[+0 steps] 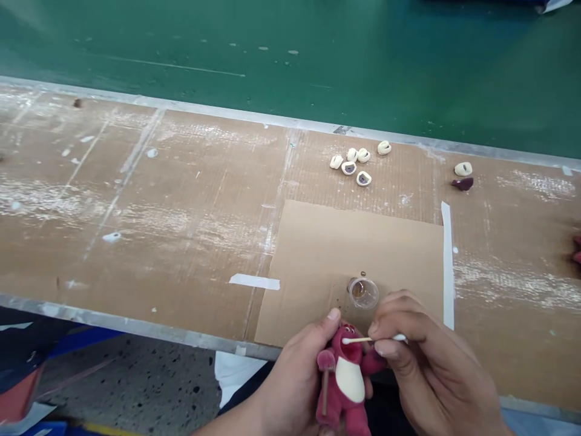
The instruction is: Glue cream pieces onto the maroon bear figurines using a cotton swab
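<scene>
My left hand (pixel 297 378) grips a small pink bear figure (pixel 347 378) with a cream belly, holding it upright at the near edge of the bench. My right hand (pixel 431 363) pinches a cotton swab (pixel 358 340), and the swab's white tip touches the bear's face. Just beyond the hands, a small clear cup (pixel 363 292) with something brown inside stands on a cardboard sheet (pixel 354 254).
Several cream face pieces (pixel 356 162) lie further back on the taped cardboard bench top (pixel 158 212). A cream piece (pixel 463 169) and a dark pink piece (pixel 462 183) lie at the right. A green conveyor belt (pixel 318 54) runs behind. Another pink item (pixel 577 249) pokes in at the right edge.
</scene>
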A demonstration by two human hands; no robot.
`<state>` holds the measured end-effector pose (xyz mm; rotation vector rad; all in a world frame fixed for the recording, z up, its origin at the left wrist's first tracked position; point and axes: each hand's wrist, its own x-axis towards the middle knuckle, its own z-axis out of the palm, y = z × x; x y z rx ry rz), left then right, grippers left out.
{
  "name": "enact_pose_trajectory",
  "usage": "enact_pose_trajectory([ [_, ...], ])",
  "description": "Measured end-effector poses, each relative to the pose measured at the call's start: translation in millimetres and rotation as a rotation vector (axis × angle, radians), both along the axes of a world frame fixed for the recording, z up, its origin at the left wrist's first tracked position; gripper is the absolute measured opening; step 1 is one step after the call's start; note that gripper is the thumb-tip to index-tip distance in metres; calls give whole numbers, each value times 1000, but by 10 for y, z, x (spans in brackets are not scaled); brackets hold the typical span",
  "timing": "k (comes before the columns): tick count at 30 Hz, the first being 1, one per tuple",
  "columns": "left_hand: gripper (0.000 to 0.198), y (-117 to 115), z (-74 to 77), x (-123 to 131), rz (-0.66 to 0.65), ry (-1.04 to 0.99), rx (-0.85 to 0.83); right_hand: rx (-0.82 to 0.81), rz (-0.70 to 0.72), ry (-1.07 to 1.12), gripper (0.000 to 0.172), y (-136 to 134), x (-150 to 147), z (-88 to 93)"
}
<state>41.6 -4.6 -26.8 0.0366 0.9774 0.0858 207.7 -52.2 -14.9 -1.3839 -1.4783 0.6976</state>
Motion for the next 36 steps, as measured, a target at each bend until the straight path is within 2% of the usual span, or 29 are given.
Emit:
enact_pose_trajectory([
  [9, 60, 2, 71, -22, 33, 2, 79, 4, 18, -123, 24, 0, 54, 72],
  [15, 62, -84, -64, -30, 88, -26, 156, 35, 52, -113, 23, 11, -13, 91],
  [18, 65, -138, -107, -51, 59, -67, 144, 29, 55, -147, 23, 2, 11, 89],
  [23, 66, -123, -2, -80, 8, -83, 60, 58, 60, -257, 26, -20, 79, 102],
  [27, 62, -102, 114, -61, 67, 63, 173, 57, 99, -278, 32, -30, 75, 129],
  [30, 61, -102, 138, -62, 37, 52, 251, 39, 108, -261, 36, -41, 59, 172],
  [33, 64, -90, 125, -96, 5, 5, 265, 30, 81, -207, 29, -46, 79, 210],
  [36, 66, -25, 158, -177, 27, 55, 315, 84, -110, -244, 9, -25, 142, 180],
])
